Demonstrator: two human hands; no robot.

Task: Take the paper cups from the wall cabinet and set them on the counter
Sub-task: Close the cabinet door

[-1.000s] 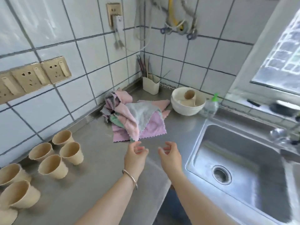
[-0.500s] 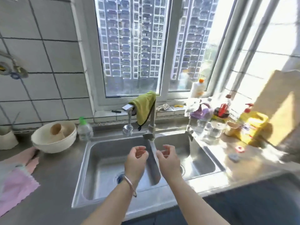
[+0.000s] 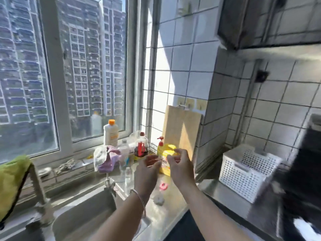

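Note:
No paper cups are in view at this moment. My left hand (image 3: pixel 146 171) and my right hand (image 3: pixel 180 165) are raised side by side over the steel counter (image 3: pixel 173 202) right of the sink, both empty with fingers loosely curled and apart. A bracelet circles my left wrist. The wall cabinet (image 3: pixel 267 20) hangs at the upper right, its dark underside and front blurred; its inside is hidden.
A sink (image 3: pixel 83 213) with a tap and green cloth (image 3: pixel 12 178) lies at lower left. Bottles, a yellow detergent jug (image 3: pixel 165 153) and a wooden cutting board (image 3: pixel 180 131) crowd the window corner. A white perforated basket (image 3: pixel 246 173) sits on the right counter beside a dark appliance (image 3: pixel 302 171).
My view has swung right, from the cups by the left wall, past the sink, to the window corner and wall cabinet. Both hands stay empty in front of me.

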